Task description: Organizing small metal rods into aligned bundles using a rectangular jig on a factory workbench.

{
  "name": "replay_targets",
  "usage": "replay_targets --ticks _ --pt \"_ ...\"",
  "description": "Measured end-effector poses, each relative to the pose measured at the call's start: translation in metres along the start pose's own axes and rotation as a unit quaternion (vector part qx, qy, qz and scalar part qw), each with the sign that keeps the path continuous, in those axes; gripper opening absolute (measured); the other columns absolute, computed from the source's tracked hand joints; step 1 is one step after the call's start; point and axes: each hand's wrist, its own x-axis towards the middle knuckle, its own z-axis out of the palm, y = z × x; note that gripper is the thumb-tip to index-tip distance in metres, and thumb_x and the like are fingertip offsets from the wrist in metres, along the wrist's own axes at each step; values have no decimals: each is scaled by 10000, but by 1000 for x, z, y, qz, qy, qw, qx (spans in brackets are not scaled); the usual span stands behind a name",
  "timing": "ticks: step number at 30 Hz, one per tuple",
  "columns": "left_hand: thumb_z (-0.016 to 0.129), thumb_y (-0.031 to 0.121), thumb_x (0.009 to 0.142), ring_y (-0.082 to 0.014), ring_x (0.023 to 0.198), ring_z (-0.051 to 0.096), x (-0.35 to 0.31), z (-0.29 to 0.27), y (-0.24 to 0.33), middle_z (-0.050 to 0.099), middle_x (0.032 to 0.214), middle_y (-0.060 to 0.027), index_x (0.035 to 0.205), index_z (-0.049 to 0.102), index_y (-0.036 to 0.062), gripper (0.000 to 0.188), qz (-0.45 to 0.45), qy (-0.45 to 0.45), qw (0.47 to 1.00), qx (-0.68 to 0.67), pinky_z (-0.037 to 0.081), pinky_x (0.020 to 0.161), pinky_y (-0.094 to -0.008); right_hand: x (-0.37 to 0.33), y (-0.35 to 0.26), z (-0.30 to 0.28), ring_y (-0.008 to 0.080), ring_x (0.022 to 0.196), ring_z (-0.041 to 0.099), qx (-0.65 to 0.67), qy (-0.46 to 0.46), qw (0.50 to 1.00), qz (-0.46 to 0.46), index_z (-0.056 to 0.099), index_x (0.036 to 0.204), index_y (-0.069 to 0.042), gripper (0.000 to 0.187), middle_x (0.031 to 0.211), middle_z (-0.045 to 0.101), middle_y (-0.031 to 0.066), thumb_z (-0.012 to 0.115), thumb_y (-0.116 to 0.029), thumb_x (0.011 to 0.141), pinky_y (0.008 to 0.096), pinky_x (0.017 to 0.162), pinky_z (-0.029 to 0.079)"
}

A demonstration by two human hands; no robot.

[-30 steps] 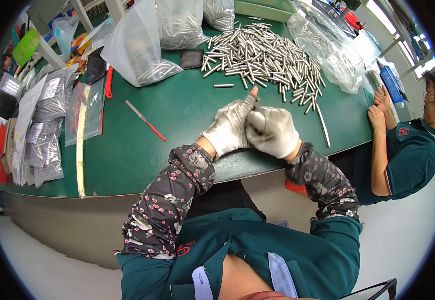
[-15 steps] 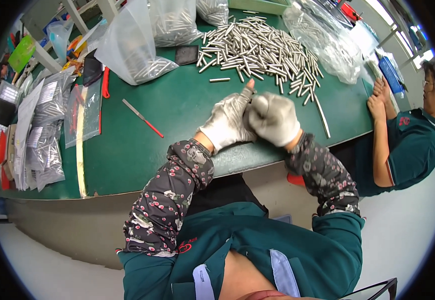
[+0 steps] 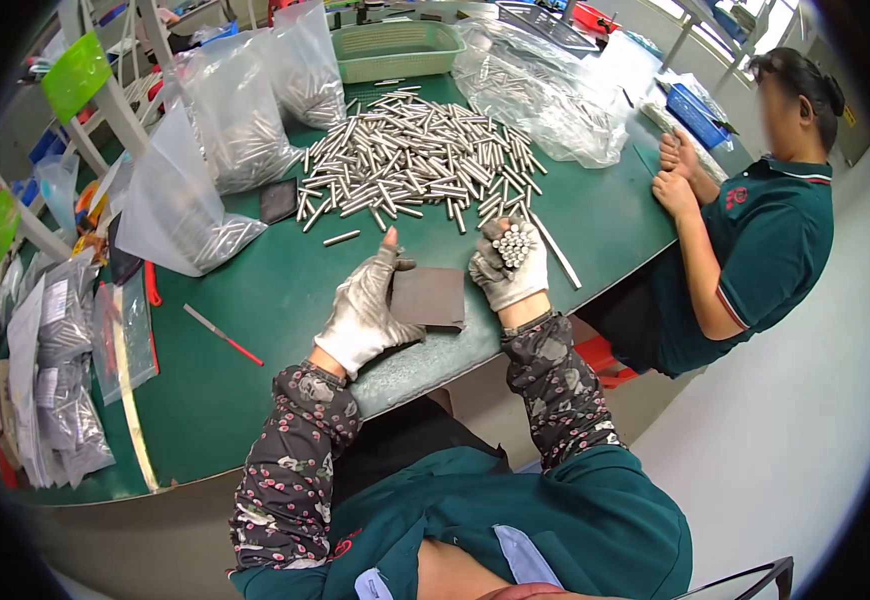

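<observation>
My left hand (image 3: 357,312), in a worn whitish glove with a bare thumb tip, grips the left edge of a square grey-brown sheet (image 3: 429,298) that looks like sandpaper. To its right, my gloved right hand (image 3: 511,284) is closed round a bundle of metal pins (image 3: 513,243), their round ends facing up. Beyond both hands spreads a big heap of loose metal pins (image 3: 420,155). One single pin (image 3: 342,238) lies apart, ahead of my left hand. Beside my right hand rests a long flat metal strip (image 3: 557,250).
Clear bags of pins (image 3: 240,135) and a green basket (image 3: 398,55) stand behind. A red-handled file (image 3: 223,333) lies left on the green table (image 3: 255,400). A dark square pad (image 3: 278,201) sits by the heap. A co-worker (image 3: 755,220) sits at the right.
My hands were together, the right one blurred over the left. They have moved apart, bringing the pin bundle and the square sheet into sight. The view has shifted toward the right.
</observation>
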Motion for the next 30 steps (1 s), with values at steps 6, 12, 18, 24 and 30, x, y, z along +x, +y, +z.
replay_targets --ticks 6,12,18,24,30 --pt "873 171 453 -327 1034 600 2 1 -1 626 1100 -138 1495 175 99 1256 8 14 1000 4 491 905 -382 0 1 1 126 390 319 32 -12 999 -2 525 776 -117 216 626 461 5 458 -267 917 255 301 220" --pt "875 165 452 -327 1037 600 2 3 -1 627 1103 -136 1495 177 103 1256 8 13 1000 6 490 913 -385 3 1 -1 127 404 329 39 6 999 -12 530 761 -112 219 631 470 11 464 -258 909 261 317 219" --pt "883 183 452 -324 1062 590 2 1 -2 621 1114 -133 1497 174 112 1264 13 9 1000 15 484 927 -384 3 3 -1 127 410 335 47 -7 999 -11 534 767 -113 209 641 489 9 469 -256 905 262 322 219" --pt "887 176 440 -313 1086 578 3 1 -1 607 1138 -132 1488 206 94 1252 5 4 1000 1 473 946 -380 4 1 1 126 411 351 42 17 999 -17 526 751 -122 212 633 491 10 470 -258 904 261 318 221" --pt "887 161 429 -311 1065 585 1 2 -2 610 1119 -127 1484 219 87 1251 22 14 1000 -6 476 941 -376 5 0 -2 130 410 359 41 -6 999 -8 518 768 -125 196 623 491 15 475 -263 901 261 312 229"
